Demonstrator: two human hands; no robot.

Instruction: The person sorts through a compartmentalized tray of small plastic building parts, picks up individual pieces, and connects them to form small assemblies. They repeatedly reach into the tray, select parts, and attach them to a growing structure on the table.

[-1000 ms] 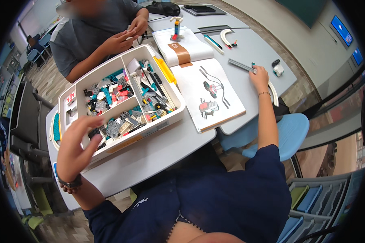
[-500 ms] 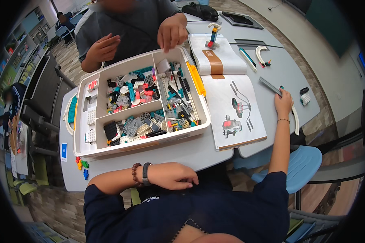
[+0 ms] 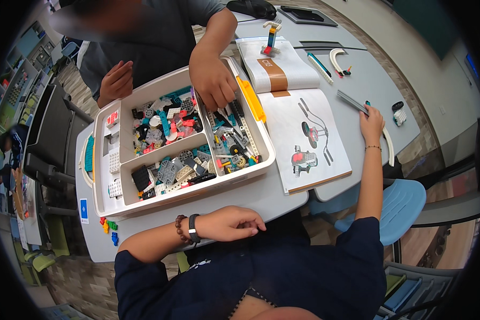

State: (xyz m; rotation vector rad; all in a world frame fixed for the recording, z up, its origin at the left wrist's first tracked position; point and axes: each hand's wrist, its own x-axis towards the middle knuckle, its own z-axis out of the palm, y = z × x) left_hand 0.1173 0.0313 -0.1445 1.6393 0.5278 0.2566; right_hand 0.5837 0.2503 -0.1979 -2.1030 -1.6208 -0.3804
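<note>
My left hand (image 3: 232, 223) is held at the table's near edge in front of my body, empty, with its fingers loosely bent and a little apart. On the right side of the table, my right hand (image 3: 372, 124) grips the near end of a long grey bar (image 3: 349, 99). A small teal tip shows by its fingers, and a white curved piece (image 3: 390, 146) runs out below it. To the left of that hand lies an open instruction booklet (image 3: 309, 144) with a drawing of a wheeled model.
A white box (image 3: 184, 186) of sorted building bricks stands at centre left; a co-worker's hand (image 3: 213, 85) reaches into its right compartment. A small brick model (image 3: 271, 40) stands on the booklet. Beyond lie a teal-and-white strip (image 3: 320, 68) and a white arch (image 3: 335, 60). Coloured bricks (image 3: 109, 225) lie near left.
The co-worker leans in, and one of their hands has moved from the box's far rim down into the right compartment. My left fingers have straightened slightly; my right hand keeps the bar.
</note>
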